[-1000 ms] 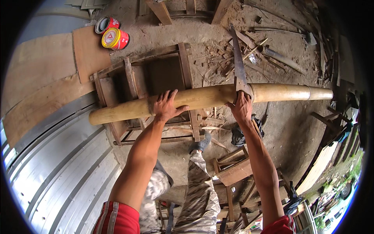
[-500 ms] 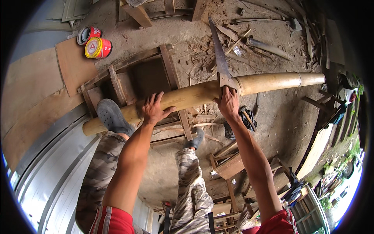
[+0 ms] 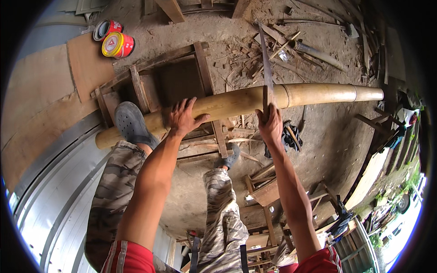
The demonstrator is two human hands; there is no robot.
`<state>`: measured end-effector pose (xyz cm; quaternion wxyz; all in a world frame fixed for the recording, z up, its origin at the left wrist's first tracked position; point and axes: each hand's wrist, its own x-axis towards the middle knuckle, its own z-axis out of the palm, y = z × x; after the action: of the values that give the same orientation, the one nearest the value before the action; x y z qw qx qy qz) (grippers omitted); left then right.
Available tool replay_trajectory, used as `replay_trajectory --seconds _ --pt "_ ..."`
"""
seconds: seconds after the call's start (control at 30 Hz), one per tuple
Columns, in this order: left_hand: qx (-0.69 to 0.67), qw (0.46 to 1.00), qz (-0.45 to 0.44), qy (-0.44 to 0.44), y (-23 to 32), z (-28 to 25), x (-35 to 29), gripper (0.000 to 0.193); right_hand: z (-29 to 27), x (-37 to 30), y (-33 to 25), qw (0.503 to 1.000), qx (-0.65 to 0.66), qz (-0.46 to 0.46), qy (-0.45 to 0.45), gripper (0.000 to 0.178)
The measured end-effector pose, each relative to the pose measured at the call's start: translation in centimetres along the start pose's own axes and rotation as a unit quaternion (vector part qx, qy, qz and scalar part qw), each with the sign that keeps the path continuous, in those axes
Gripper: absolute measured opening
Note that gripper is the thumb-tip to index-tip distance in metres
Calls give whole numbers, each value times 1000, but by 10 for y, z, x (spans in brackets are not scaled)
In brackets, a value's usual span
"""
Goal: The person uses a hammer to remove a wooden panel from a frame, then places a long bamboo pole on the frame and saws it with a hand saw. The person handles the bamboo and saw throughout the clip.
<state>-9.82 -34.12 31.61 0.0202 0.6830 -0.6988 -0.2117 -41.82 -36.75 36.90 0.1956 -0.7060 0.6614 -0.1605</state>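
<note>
A thick bamboo pole point(image 3: 230, 103) lies across a low wooden frame point(image 3: 204, 68). On top of it, left of the middle, my left hand point(image 3: 183, 119) rests with fingers spread. My right hand point(image 3: 271, 123) is closed round the handle of a handsaw point(image 3: 266, 63). The saw's blade points away from me and crosses over the bamboo just left of a joint ring, edge nearly upright. Whether its teeth have entered the bamboo, I cannot tell. My left foot in a grey clog point(image 3: 132, 123) presses on the pole's left part.
Two red paint cans point(image 3: 117, 44) stand at the far left on boards. Wood scraps point(image 3: 246, 61) and a bamboo length point(image 3: 321, 55) litter the dirt floor beyond the saw. A black bag point(image 3: 287, 136) lies right of my right hand; a wooden stool-like piece point(image 3: 266, 193) stands nearer.
The saw has turned from lying flat-side up to nearly edge-on, its blade now straighter across the bamboo. My right hand has shifted slightly toward me; my left hand stays on the pole.
</note>
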Motion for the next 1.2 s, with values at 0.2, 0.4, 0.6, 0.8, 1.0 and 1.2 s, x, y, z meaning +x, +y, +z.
replay_trajectory --seconds 0.2,0.4,0.6,0.8,1.0,1.2 --pt "21 999 -27 -13 4 -2 -3 88 -50 -102 -80 949 209 215 -92 36" --pt "23 998 -48 14 36 -3 1 71 -75 -172 -125 911 266 281 -139 31" --pt "-15 991 -134 6 72 23 21 68 -72 -180 -139 905 296 291 -98 25" --pt "-4 986 -162 -27 75 16 31 77 -75 -180 -138 910 287 290 -68 30" --pt "11 983 -176 -60 76 12 37 77 -76 -178 -146 916 271 293 -46 29" --pt "22 980 -173 -98 71 8 40 78 -84 -168 -146 925 239 290 -59 35"
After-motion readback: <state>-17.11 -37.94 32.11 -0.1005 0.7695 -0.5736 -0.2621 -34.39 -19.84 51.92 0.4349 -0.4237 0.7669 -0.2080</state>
